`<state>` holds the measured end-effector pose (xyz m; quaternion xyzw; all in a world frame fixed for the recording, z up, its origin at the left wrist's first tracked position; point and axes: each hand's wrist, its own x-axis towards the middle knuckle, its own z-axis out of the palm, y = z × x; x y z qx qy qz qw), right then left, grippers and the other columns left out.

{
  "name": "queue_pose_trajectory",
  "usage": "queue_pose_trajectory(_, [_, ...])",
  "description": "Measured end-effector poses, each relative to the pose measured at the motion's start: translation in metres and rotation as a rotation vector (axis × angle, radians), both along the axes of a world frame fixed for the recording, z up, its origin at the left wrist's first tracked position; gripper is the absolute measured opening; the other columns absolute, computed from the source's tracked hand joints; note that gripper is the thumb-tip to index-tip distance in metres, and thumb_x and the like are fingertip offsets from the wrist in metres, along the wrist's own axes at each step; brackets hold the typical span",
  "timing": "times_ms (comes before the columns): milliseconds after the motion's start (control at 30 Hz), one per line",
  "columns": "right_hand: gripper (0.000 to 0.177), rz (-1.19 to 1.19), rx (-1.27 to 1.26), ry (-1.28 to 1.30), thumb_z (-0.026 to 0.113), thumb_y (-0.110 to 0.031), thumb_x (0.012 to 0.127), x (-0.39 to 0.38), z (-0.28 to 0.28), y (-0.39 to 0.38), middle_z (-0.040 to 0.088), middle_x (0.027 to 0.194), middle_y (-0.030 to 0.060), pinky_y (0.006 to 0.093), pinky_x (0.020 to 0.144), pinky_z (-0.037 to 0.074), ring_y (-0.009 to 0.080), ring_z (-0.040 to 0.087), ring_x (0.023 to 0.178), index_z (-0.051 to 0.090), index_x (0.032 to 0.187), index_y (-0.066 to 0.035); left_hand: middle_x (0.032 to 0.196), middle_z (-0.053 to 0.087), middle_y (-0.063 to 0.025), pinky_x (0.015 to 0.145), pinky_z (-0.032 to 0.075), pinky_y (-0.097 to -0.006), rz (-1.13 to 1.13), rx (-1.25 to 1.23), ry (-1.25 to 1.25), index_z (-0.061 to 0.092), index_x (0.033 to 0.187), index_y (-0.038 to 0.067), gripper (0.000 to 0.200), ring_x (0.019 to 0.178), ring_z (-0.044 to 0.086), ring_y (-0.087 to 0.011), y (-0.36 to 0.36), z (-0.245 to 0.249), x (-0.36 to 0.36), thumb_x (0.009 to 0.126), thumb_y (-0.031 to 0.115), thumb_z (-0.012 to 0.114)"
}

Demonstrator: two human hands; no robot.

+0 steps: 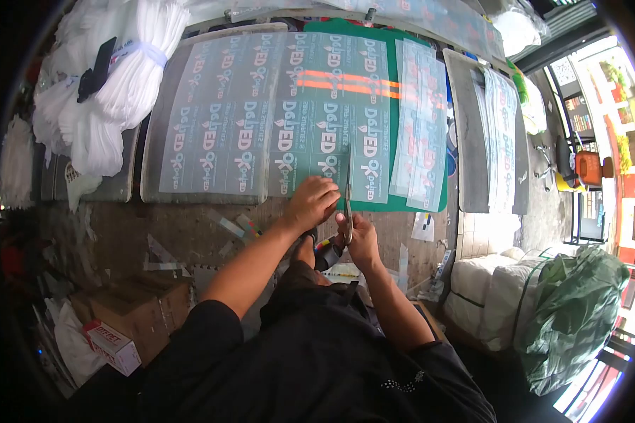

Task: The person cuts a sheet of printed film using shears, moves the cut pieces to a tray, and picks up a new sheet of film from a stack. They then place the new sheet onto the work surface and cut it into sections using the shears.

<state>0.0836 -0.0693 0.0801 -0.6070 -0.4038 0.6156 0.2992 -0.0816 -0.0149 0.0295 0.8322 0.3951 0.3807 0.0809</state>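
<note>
A long translucent film sheet (226, 116) printed with white "DepED OK" lettering lies across the dark boards and a green cloth (395, 206). My left hand (312, 202) is closed at the sheet's front edge, its fingertips pinching the film. Just to its right, my right hand (360, 238) grips a pair of scissors (348, 185) by the handles. The blades point away from me over the film, between two printed columns. How far apart the blades are is hard to see. Separate printed strips (420, 127) lie overlapped on the cloth's right side, over orange stripes.
Bundled white cloth (130, 84) hangs at the left. More printed strips (501, 141) lie on a dark board (466, 141) at the right. Film scraps litter the floor. Cardboard boxes (127, 307) stand lower left; wrapped bales (490, 299) and a green sack (575, 317) sit lower right.
</note>
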Motion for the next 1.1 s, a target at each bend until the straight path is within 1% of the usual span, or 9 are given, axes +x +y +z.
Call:
queue_pose_trajectory(67, [0.042,-0.041,-0.049,0.052,0.066,-0.043,0.089,0.001,0.002,0.001,0.052,0.059,0.0008,0.0247,0.048,0.039,0.0100,0.049,0.050,0.056,0.080,-0.004,0.100,0.058,-0.0080,0.093,0.044,-0.0426,0.003,-0.022,0.061,0.061,0.101,0.006,0.030,0.102,0.058,-0.0271,-0.007,-0.002,0.001,0.074,0.012,0.070])
queue_pose_trajectory(133, [0.042,-0.057,-0.077,0.127,0.066,-0.043,0.089,0.002,0.007,0.003,0.052,0.059,0.0008,0.0243,0.048,0.039,0.0097,0.049,0.050,0.056,0.081,-0.003,0.115,0.052,-0.0145,0.097,0.040,-0.0485,0.017,-0.164,0.145,0.057,0.118,0.006,0.052,0.112,0.051,-0.0338,-0.015,0.003,0.004,0.071,0.021,0.072])
queue_pose_trajectory(167, [0.042,-0.074,-0.107,0.200,0.066,-0.043,0.089,0.004,0.008,0.005,0.053,0.060,0.0008,0.0239,0.048,0.038,0.0095,0.049,0.050,0.056,0.081,-0.003,0.115,0.052,-0.0145,0.097,0.040,-0.0485,0.013,-0.163,0.146,0.057,0.118,0.006,0.052,0.112,0.051,-0.0338,-0.017,0.003,0.004,0.071,0.021,0.072])
queue_pose_trajectory(233, [0.042,-0.076,-0.114,0.206,0.066,-0.043,0.089,0.005,0.006,0.005,0.053,0.060,0.0007,0.0235,0.047,0.038,0.0093,0.049,0.050,0.056,0.081,-0.003,0.120,0.046,-0.0154,0.103,0.033,-0.0506,-0.019,-0.136,0.281,0.049,0.135,0.010,0.069,0.119,0.043,-0.0340,-0.021,0.003,0.005,0.071,0.031,0.068])
queue_pose_trajectory(333, [0.041,-0.057,-0.112,0.200,0.067,-0.042,0.088,0.008,0.004,0.007,0.055,0.062,0.0006,0.0232,0.049,0.040,0.0084,0.050,0.051,0.058,0.084,-0.002,0.124,0.041,-0.0126,0.107,0.028,-0.0527,0.075,-0.150,0.417,0.042,0.140,0.013,0.078,0.124,0.037,-0.0326,-0.022,-0.001,0.016,0.073,0.045,0.068])
queue_pose_trajectory(433, [0.041,-0.041,-0.103,0.137,0.069,-0.041,0.087,0.008,0.003,0.008,0.058,0.063,0.0011,0.0232,0.050,0.042,0.0078,0.052,0.054,0.060,0.085,-0.001,0.122,0.042,-0.0129,0.108,0.028,-0.0520,0.090,-0.170,0.436,0.037,0.144,0.015,0.081,0.122,0.039,-0.0326,-0.019,-0.008,0.020,0.075,0.048,0.065])
queue_pose_trajectory(667, [0.044,0.007,-0.052,-0.056,0.070,-0.042,0.086,0.010,0.004,0.024,0.060,0.061,0.0035,0.0242,0.051,0.043,0.0080,0.054,0.055,0.062,0.083,0.002,0.121,0.042,-0.0135,0.107,0.027,-0.0523,0.081,-0.147,0.469,0.035,0.146,0.015,0.086,0.123,0.038,-0.0323,-0.020,-0.008,0.019,0.074,0.054,0.065])
queue_pose_trajectory(933, [0.044,-0.019,-0.038,0.020,0.070,-0.042,0.086,0.006,-0.005,0.034,0.059,0.063,0.0027,0.0242,0.051,0.043,0.0081,0.053,0.055,0.063,0.086,0.002,0.123,0.045,-0.0142,0.105,0.029,-0.0524,0.064,-0.127,0.396,0.051,0.127,0.010,0.072,0.122,0.039,-0.0327,-0.018,-0.007,0.018,0.070,0.051,0.069])
queue_pose_trajectory(1100, [0.042,-0.033,-0.035,0.044,0.068,-0.040,0.088,0.004,-0.004,0.040,0.059,0.064,0.0022,0.0238,0.051,0.043,0.0074,0.053,0.056,0.063,0.086,0.002,0.123,0.046,-0.0136,0.105,0.028,-0.0526,0.049,-0.135,0.403,0.051,0.128,0.009,0.075,0.122,0.040,-0.0327,-0.017,-0.006,0.018,0.069,0.050,0.071])
